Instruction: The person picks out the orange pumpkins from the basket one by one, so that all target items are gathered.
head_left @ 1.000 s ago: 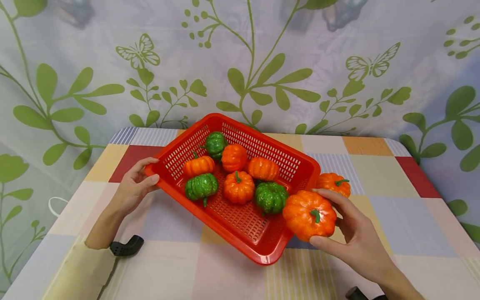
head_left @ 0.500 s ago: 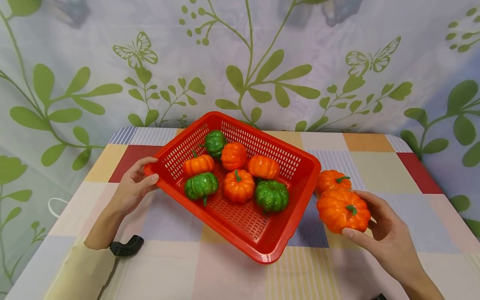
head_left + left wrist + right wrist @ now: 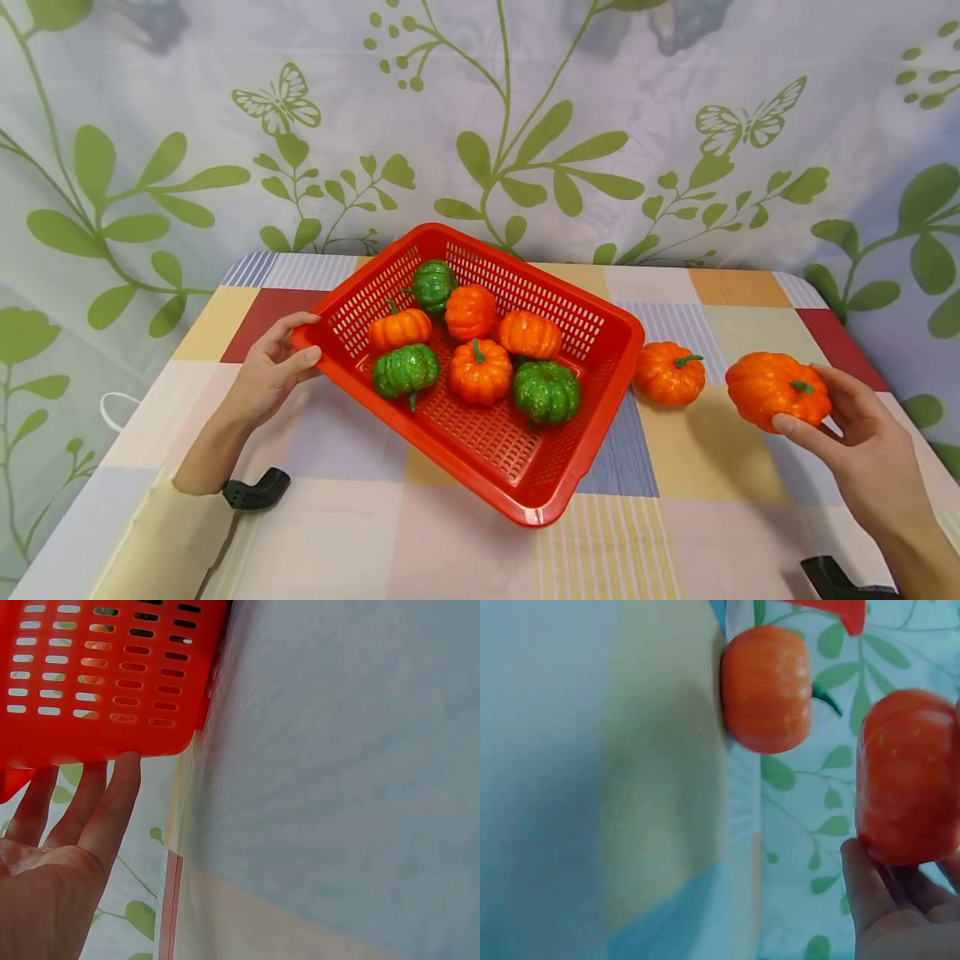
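Observation:
A red plastic basket (image 3: 491, 492) sits at an angle on the table, tilted toward me. My left hand (image 3: 264, 377) grips its left corner by the rim; in the left wrist view the fingers (image 3: 112, 802) reach up to that rim. Out at the right, my right hand (image 3: 862, 437) holds an orange toy pumpkin (image 3: 772, 390) above the tabletop, its green stem facing right. Another orange pumpkin (image 3: 667, 375) rests on the table between the basket and that hand. In the right wrist view, the held pumpkin (image 3: 907, 776) appears beside the resting pumpkin (image 3: 766, 690).
Inside the basket lie several orange pumpkins, one at the middle (image 3: 480, 372), and 3 green ones, among them a green pumpkin (image 3: 546, 392) at the right. A patchwork cloth (image 3: 457, 550) covers the table. Behind it hangs a leaf-print curtain (image 3: 420, 108).
My right hand has carried the orange pumpkin rightward, away from the basket's right end and past the pumpkin resting on the table. The left hand and basket have stayed put.

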